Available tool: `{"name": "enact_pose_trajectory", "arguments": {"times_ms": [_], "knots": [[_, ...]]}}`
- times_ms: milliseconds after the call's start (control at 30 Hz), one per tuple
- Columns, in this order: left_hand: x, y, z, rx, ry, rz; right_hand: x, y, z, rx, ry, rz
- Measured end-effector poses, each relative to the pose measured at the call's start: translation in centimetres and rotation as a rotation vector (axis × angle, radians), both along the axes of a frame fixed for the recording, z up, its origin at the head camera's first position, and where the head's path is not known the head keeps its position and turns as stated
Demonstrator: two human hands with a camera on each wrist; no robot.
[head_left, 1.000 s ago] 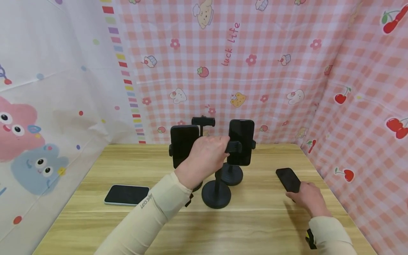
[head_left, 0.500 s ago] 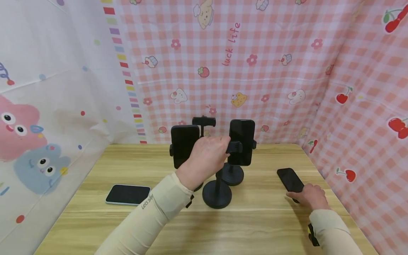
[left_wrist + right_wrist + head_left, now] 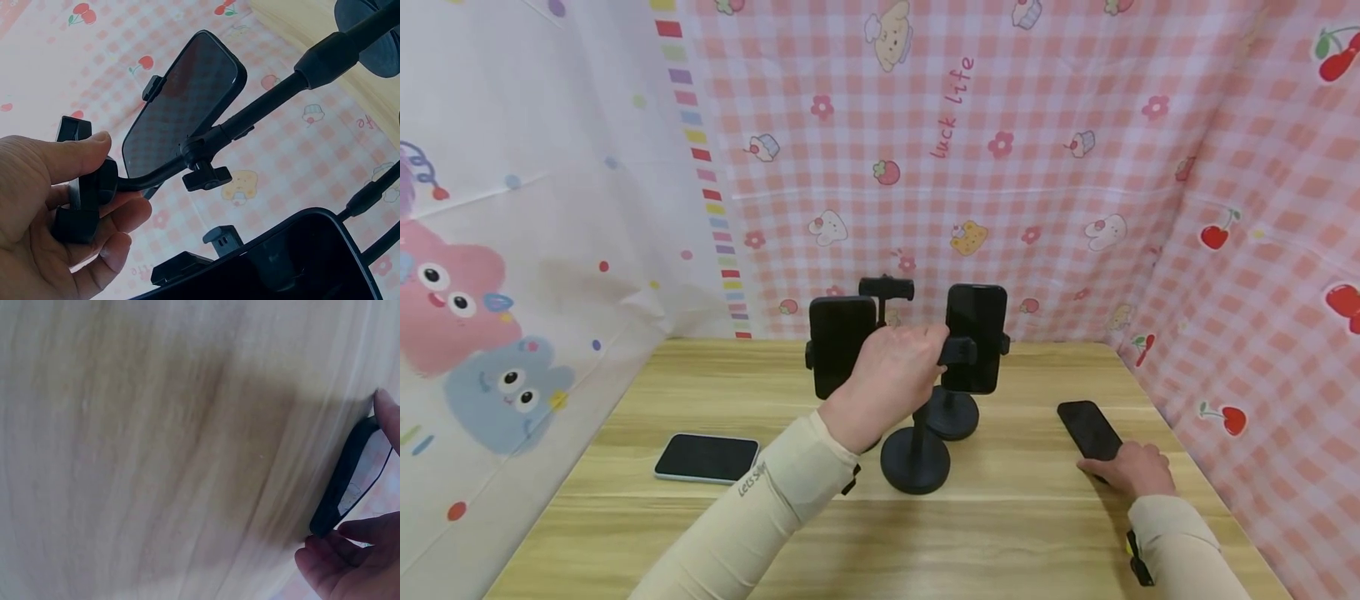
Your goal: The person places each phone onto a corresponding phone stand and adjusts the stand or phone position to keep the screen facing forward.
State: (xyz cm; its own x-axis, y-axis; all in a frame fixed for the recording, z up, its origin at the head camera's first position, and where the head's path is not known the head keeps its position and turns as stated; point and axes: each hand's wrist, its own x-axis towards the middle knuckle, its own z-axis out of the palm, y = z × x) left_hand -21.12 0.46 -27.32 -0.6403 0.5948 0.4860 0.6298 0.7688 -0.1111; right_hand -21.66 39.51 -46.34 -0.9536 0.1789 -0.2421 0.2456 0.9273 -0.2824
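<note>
My left hand (image 3: pixel 891 375) grips the clamp head (image 3: pixel 78 215) of the front black phone stand, thumb on one side and curled fingers on the other. That clamp holds no phone; its round base (image 3: pixel 915 460) stands on the table. My right hand (image 3: pixel 1138 469) pinches the long edges of a black phone (image 3: pixel 1088 429) lying screen up at the table's right. In the right wrist view the same phone (image 3: pixel 347 478) sits between thumb and fingers. Behind my left hand, two stands carry upright phones, one at left (image 3: pixel 841 346) and one at right (image 3: pixel 976 337).
A pale-edged phone (image 3: pixel 707 457) lies screen up on the left of the wooden table (image 3: pixel 985 542). Another stand's clamp (image 3: pixel 886 288), holding no phone, rises at the back. Patterned cloth (image 3: pixel 1037 192) hangs behind the table and along both sides.
My right hand has shifted slightly along the phone, toward the near right. The left hand keeps its grip on the clamp. The head view has drifted a little.
</note>
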Motion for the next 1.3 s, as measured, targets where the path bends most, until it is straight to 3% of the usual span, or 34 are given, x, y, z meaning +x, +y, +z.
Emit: {"name": "enact_pose_trajectory", "arguments": {"times_ms": [167,500,867,1300], "knots": [[0.1,0.1,0.0,0.001,0.013,0.000,0.0,0.0,-0.3,-0.010,0.018,-0.005],[0.2,0.1,-0.3,0.005,0.072,-0.009,0.0,-0.6,0.1,0.007,-0.024,-0.005],[0.4,0.1,-0.3,0.018,0.025,0.003,0.1,-1.1,0.4,0.044,-0.027,0.074],[0.6,-0.4,-0.8,0.109,-0.023,-0.057,0.4,-1.8,0.6,0.003,-0.075,0.011]]}}
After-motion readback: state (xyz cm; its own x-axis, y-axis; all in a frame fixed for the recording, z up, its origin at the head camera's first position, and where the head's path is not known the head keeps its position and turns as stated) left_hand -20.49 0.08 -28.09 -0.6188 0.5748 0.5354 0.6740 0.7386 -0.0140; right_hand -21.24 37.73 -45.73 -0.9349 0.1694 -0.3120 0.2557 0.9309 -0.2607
